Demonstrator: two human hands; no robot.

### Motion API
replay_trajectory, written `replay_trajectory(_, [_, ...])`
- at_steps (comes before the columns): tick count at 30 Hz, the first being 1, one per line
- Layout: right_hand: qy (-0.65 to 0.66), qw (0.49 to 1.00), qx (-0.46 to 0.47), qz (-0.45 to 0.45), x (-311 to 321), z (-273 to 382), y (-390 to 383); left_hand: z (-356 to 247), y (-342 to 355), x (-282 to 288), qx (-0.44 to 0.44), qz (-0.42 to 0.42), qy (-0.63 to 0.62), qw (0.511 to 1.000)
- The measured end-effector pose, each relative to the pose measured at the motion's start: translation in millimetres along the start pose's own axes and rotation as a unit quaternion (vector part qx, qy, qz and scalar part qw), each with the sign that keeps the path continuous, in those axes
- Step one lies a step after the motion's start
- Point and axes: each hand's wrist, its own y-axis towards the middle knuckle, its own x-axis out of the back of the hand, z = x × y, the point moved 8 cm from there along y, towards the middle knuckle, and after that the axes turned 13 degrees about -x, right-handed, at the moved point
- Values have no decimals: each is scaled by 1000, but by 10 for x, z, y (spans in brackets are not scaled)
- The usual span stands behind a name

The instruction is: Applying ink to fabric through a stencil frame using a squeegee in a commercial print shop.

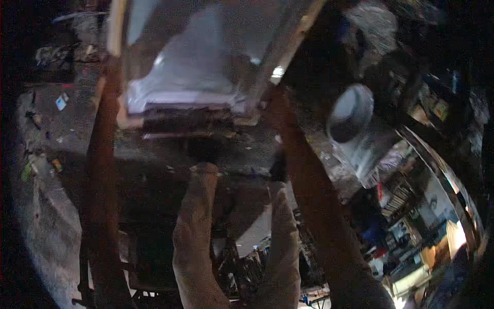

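A large, wood-edged panel (195, 72) with a glossy, pale, reflective middle fills the top centre, its near edge tilted toward me. Along its left edge, my left hand (109, 82) grips the frame, though the fingers are dark and partly hidden. Opposite it, my right hand (272, 100) is closed on the panel's right edge near the close corner. Both arms stretch forward from the lower edge. A dark strip shows under the panel's near end; blur and shadow hide what it is.
To the right stands a tilted white bucket-like container (355, 123) beside crumpled plastic sheeting (373, 23). My legs in light trousers (198, 232) are below. Small scraps (62, 101) litter the grey floor at left. A curved-looking edge (442, 170) borders a cluttered, brighter area at lower right.
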Motion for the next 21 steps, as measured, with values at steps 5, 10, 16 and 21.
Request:
replay_trajectory(5, [-237, 843, -147, -460, 662, 188, -1798, 367, -2862, -3500, -55, -153, -196, 967])
replay_trajectory(10, [-115, 819, -100, -553, 252, 711, -2735, -2968, -3894, -4082, -88, -358, -204, 907])
replay_trajectory(16, [-299, 706, -207, -607, 327, 942, -3804, -1551, -4456, -5269, -79, -403, -513, 754])
replay_trajectory(21, [-369, 755, -165, -517, 1323, 1703, -4602, -1439, -3472, -6099, -273, -90, -906, 310])
